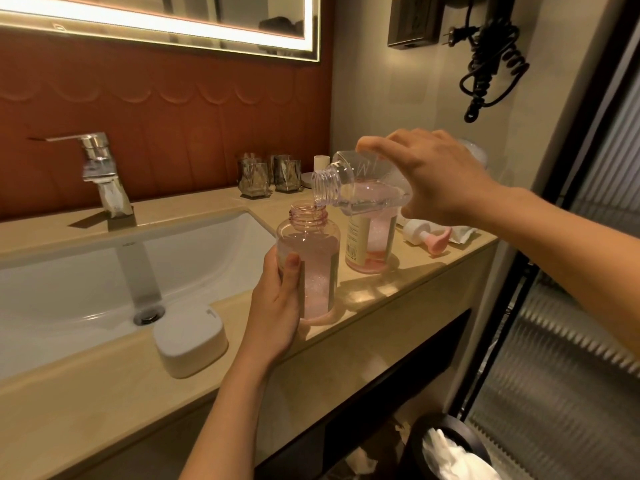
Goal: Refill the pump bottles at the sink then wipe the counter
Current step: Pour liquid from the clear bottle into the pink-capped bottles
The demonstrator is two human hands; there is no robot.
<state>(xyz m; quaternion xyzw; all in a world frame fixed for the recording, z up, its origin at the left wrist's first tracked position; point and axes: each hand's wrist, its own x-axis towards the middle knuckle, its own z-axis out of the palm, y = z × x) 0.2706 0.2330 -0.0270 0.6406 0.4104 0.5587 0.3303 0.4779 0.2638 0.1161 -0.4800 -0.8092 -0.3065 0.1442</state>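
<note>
Noted: the left hand [275, 306] is wrapped around the open pink bottle [315, 265], which stands on the counter [104, 393] just right of the sink [69, 282]. The right hand [440, 178] grasps a tipped clear bottle [353, 188], its mouth over the pink bottle's neck. A pump [427, 237] lies further right.

Counter front [104, 403] open — glasses [268, 174] crowd rear

A light-edged mirror [156, 20] hangs on a rust-red wall [173, 123] with scalloped relief, above a beige counter [104, 410]. The beige side wall [360, 98] bears a dark box [414, 20] and a coiled black cord [491, 60]. Ribbed glass [554, 358] stands right, a black bin [414, 452] below.
</note>
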